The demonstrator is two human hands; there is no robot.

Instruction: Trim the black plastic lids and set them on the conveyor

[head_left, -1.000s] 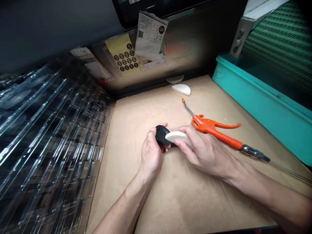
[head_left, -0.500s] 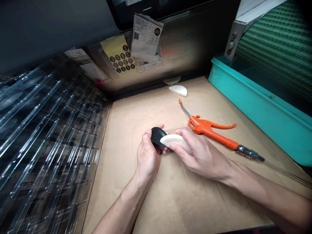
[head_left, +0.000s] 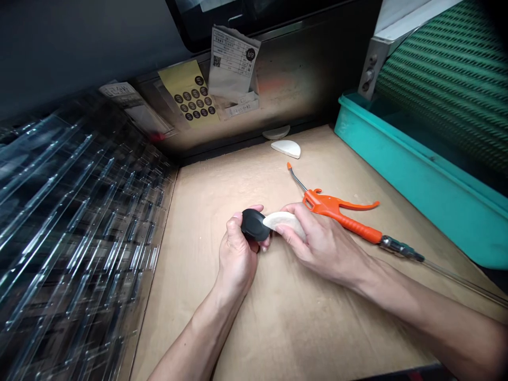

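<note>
My left hand [head_left: 237, 253] is closed around a small black rounded part [head_left: 254, 224], held just above the cardboard-covered bench [head_left: 278, 317]. My right hand [head_left: 323, 244] grips a white half-moon pad [head_left: 281, 219] between thumb and fingers, and the pad's tip rests against the black part. Both hands meet near the middle of the bench.
An orange air blow gun [head_left: 337, 209] with its hose lies just right of my hands. A second white half-moon pad [head_left: 286, 148] lies near the back wall. Stacked clear plastic trays [head_left: 75, 227] fill the left side. A teal bin [head_left: 416, 174] lines the right edge. Paper labels [head_left: 232, 58] hang behind.
The view has drifted, so everything sits slightly further left in the picture. The white pad has slid a little back along the black part. Both hands keep their grips.
</note>
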